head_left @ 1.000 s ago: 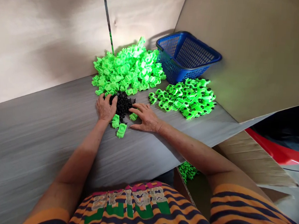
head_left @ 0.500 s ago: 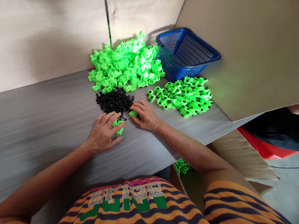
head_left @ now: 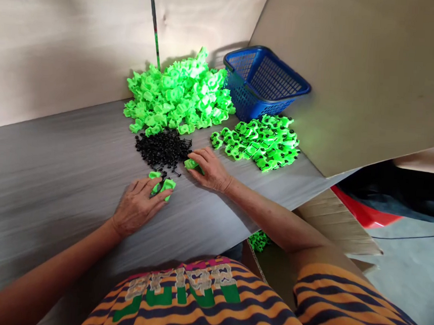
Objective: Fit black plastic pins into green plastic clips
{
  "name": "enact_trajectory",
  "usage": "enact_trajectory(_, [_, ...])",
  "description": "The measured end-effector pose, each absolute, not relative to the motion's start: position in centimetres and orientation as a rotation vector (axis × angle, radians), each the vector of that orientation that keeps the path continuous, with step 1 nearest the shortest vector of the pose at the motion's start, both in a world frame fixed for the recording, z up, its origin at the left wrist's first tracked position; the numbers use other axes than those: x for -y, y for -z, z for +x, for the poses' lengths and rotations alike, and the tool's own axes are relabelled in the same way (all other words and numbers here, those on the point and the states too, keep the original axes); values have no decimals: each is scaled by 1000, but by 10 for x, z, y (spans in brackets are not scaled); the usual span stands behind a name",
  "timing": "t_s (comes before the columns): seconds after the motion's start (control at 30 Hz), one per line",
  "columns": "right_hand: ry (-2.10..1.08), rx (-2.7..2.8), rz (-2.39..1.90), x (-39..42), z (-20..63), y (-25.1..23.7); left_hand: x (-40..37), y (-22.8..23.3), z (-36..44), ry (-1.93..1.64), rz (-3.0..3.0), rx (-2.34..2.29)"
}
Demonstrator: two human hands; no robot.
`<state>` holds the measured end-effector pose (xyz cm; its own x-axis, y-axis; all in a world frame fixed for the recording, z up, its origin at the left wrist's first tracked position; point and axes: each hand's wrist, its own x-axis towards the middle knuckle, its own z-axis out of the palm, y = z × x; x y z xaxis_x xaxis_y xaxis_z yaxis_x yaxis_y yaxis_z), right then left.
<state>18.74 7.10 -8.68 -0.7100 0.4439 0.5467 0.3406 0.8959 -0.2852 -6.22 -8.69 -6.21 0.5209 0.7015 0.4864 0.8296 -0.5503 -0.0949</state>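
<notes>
Both hands (head_left: 139, 204) lower than before, left nearer two green pieces (head_left: 162, 184).

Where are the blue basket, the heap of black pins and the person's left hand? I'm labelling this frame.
blue basket (head_left: 240, 92): head view, on its near mesh wall.
heap of black pins (head_left: 162, 148): head view, middle of the heap.
left hand (head_left: 136, 206): head view, back of the hand.

Bright green clips (head_left: 177, 98), black pins (head_left: 162, 149), a blue basket (head_left: 263, 81), a grey wood-grain table (head_left: 53, 171), my orange shirt (head_left: 229, 307) striped navy, with green patches.
</notes>
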Motion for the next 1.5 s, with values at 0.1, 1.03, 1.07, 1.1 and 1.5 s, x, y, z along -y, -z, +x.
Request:
enact_trajectory(0.1, [-214,2472,-520,-65,191,86,91,64,-65,544,-2389,1385])
enact_trajectory(1.03, [-225,2587,-313,-38,203,83,73,71,-68,933,-2607,1317])
enact_trajectory(1.07, [-242,2590,-313,-39,205,82,73,72,-68,935,-2612,1319])
enact_trajectory(1.1, [-257,2593,-329,-40,208,82,73,72,-68,936,-2615,1325])
enact_trajectory(1.5, [-244,2693,-604,-46,252,73,90,56,-107,784,-2719,1484])
